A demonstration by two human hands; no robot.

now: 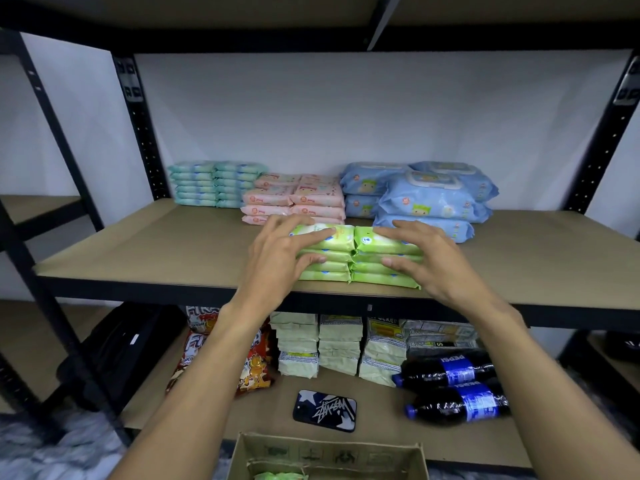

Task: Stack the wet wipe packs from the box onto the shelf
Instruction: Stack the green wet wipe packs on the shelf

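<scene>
Packs of green wipes [341,242] at the shelf [173,244] front lie under spread left hand [277,258] and right hand [427,259], probably being squared

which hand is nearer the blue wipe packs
Right. The right hand rests on the green packs just before the blue wipe packs; the left hand lies further left, by the pink packs.

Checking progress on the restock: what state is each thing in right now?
green packs, two stacks side by side, at shelf front.
left grip, open, resting on left stack.
right grip, open, resting on right stack.
box, open, not yet empty.
bottles, lying on their sides.
phone, lying back up.
</scene>
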